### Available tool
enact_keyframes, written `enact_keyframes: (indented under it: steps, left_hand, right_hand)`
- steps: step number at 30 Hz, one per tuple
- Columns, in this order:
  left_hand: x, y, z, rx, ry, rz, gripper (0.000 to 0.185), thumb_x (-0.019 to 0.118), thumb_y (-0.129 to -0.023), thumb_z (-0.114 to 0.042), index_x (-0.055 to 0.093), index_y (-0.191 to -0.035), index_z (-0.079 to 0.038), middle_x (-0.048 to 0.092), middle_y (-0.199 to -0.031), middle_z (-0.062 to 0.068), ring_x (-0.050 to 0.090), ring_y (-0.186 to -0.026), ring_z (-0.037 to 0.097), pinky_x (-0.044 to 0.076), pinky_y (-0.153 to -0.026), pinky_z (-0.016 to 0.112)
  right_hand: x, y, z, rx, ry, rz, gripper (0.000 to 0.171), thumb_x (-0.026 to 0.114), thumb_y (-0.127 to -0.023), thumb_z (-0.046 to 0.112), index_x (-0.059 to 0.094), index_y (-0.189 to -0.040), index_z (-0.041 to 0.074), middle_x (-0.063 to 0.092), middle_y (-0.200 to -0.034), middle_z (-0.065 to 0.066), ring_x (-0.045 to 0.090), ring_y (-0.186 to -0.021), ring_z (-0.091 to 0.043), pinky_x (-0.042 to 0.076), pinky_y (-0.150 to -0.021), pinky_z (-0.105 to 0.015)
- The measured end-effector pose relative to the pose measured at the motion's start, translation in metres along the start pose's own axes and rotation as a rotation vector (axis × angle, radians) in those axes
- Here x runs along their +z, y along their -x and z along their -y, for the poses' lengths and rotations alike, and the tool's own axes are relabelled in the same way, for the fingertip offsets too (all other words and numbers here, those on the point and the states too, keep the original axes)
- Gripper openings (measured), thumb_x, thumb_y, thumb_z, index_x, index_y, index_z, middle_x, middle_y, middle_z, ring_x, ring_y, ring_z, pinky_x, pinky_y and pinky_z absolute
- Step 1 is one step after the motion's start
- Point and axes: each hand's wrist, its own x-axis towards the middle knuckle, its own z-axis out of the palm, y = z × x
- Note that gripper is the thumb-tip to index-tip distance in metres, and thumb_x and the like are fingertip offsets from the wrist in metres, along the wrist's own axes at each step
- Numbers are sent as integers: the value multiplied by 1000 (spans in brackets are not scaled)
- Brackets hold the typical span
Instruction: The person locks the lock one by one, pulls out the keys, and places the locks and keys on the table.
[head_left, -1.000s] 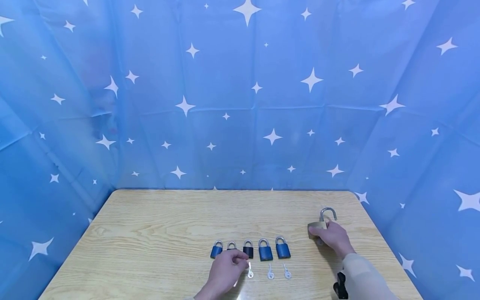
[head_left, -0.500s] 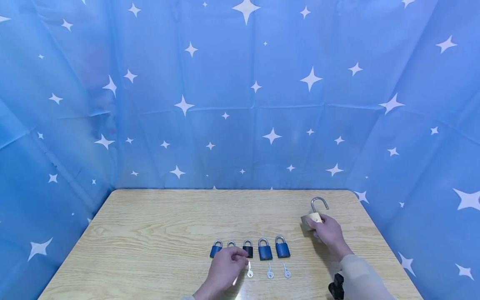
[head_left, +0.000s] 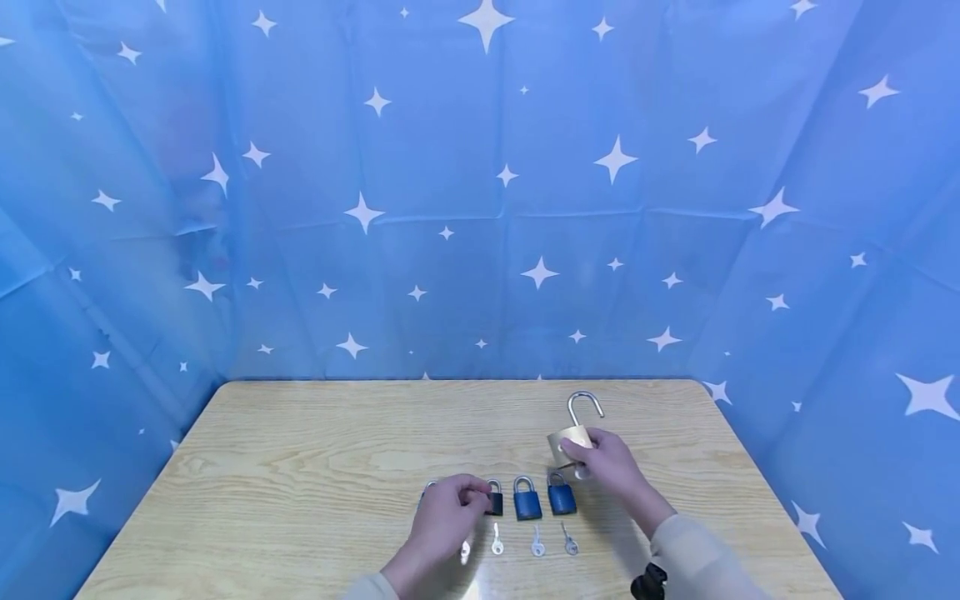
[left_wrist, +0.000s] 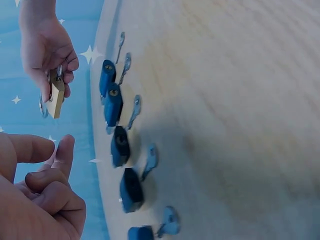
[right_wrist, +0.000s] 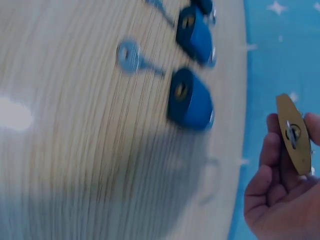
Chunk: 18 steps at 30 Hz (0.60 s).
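My right hand (head_left: 617, 472) holds a brass padlock (head_left: 567, 445) up off the table, fingers and thumb around its body. Its steel shackle (head_left: 573, 404) is swung open at the top. In the right wrist view a key (right_wrist: 291, 135) sticks out of the keyhole in its underside. My left hand (head_left: 444, 518) hovers over the left part of a row of padlocks, fingers loosely bent and nothing between them in the left wrist view. It hides some of the row in the head view. A black padlock (head_left: 495, 503) shows just beyond its fingertips.
Right of the black one stand two blue padlocks (head_left: 527, 505), shackles closed. Small silver keys (head_left: 537, 542) lie in a line in front of the row, one per lock where visible. A blue star-patterned curtain (head_left: 480, 250) surrounds the wooden table (head_left: 300, 467) behind and at the sides.
My right hand has carried the brass padlock leftward from the right side of the table to behind the rightmost blue padlock. My left hand has shifted only slightly.
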Motion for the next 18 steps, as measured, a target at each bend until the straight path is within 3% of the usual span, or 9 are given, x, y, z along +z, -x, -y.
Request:
enact_keyframes:
  steps: [8, 18]
  left_hand:
    - [-11, -18, -16, 33, -121, -30, 20, 61, -89, -17, 71, -105, -11, 69, -84, -6, 44, -45, 4, 34, -41, 23]
    - [-21, -46, -42, 144, -270, -68, 24, 57, -95, -17, 69, -114, -20, 73, -102, 1, 30, -38, 7, 30, -39, 25]
  right_hand:
    - [28, 20, 21, -60, -88, 61, 39, 68, -91, 31, 63, -110, -3, 67, -89, -8, 59, -76, -16, 48, -68, -29]
    - [50, 41, 33, -118, -186, 273, 42, 65, -93, 32, 60, -115, -4, 66, -88, -5, 59, -77, -16, 48, -68, -32]
